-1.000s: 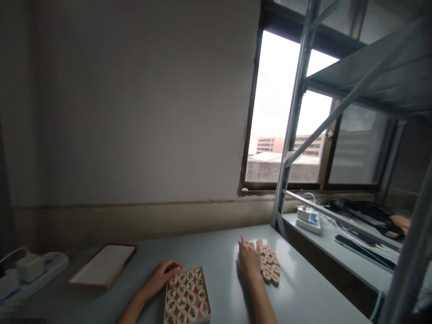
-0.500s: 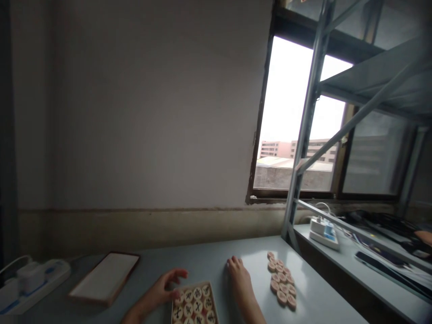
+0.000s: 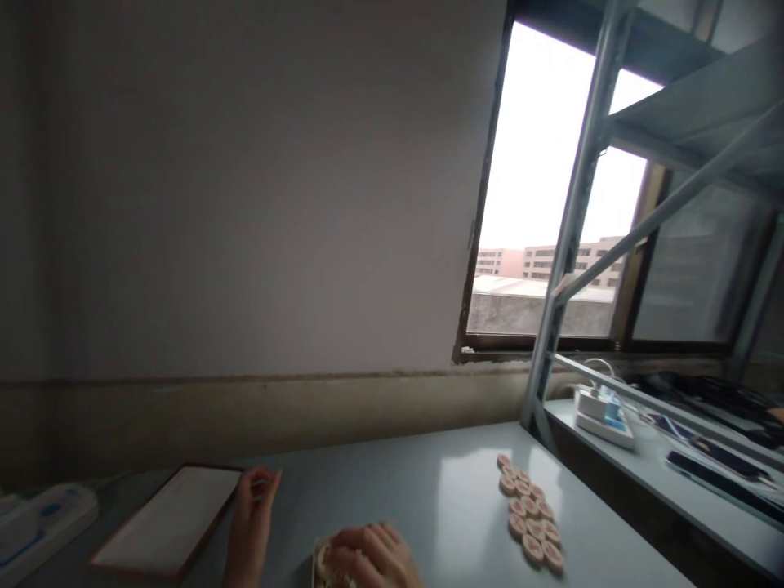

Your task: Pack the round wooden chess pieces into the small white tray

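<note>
A small box of round Chinese chess pieces lies at the bottom edge of the view, partly cut off. My right hand rests over it with bent fingers on or just above the pieces, covering most of them; its fingertips are partly hidden. My left hand is raised at the right edge of a shallow, pale rectangular lid with a reddish-brown rim. Its fingers are loosely curled and apart, with nothing seen between them. Whether it touches the lid I cannot tell.
Several chess pieces with reddish marks lie grouped on the right of the grey table. A power strip sits at the far left. A metal rack post and a side shelf with another power strip and a phone stand right.
My left hand has moved left from the box to the lid. My right hand has come from the tabletop leftward onto the box. The camera view has shifted slightly.
</note>
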